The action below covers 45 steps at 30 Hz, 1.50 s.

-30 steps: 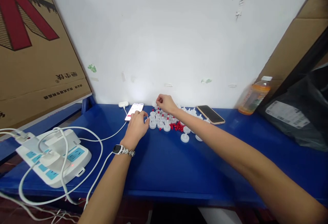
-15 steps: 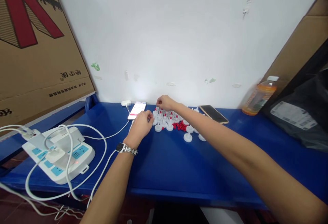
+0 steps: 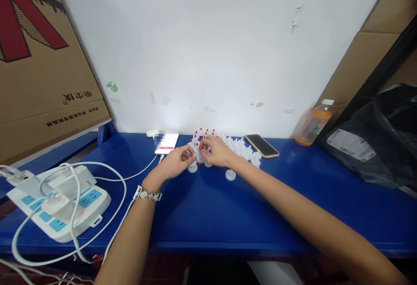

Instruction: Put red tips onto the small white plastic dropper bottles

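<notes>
My left hand (image 3: pixel 177 161) is closed, thumb and fingertips together, just above a white spout cap (image 3: pixel 192 168). Whatever it pinches is too small to make out. Close beside it on the right, my right hand (image 3: pixel 216 151) is also closed in a pinch, and its fingertips hide what lies between them. Behind the hands stand several spout caps with red tips (image 3: pixel 201 129). White spout caps without red tips (image 3: pixel 241 147) are crowded to the right of my right hand. A single spout cap (image 3: pixel 230 175) sits apart, nearer the front.
A lit phone (image 3: pixel 167 143) on a cable lies left of the caps, a dark phone (image 3: pixel 262 145) right of them. A power strip (image 3: pixel 93 200) with looping white cables fills the left of the blue table (image 3: pixel 208 215). An orange drink bottle (image 3: pixel 314 123) stands right, beside a black bag (image 3: pixel 374 133).
My right hand has come down from the back of the caps toward my left hand. The pile of small red tips is now hidden behind it. The camera view has shifted slightly.
</notes>
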{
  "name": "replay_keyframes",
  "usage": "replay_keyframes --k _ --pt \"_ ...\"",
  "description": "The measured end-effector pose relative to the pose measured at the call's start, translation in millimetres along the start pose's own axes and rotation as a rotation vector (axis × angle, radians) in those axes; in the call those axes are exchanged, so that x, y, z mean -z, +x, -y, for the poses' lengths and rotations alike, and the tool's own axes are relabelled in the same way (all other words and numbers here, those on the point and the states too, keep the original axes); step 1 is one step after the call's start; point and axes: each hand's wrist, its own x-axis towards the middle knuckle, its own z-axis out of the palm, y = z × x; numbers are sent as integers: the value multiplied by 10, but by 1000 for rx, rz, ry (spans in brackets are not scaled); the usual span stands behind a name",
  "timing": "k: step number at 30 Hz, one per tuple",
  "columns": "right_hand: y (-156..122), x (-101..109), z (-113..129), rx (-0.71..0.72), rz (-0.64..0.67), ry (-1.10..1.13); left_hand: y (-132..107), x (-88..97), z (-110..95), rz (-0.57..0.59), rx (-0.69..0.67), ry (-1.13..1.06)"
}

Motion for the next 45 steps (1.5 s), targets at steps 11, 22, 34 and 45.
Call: replay_keyframes --k 11,22,34,45 --pt "-393 171 234 225 95 -47 -63 52 -19 -6 -41 50" --pt "-561 131 294 246 257 -142 -42 -4 -101 -41 -110 57" --pt "-653 332 125 -168 -215 618 36 -424 -309 -329 -173 -57" --pt "-611 198 71 -380 -420 1078 101 -519 -234 -186 -175 -160"
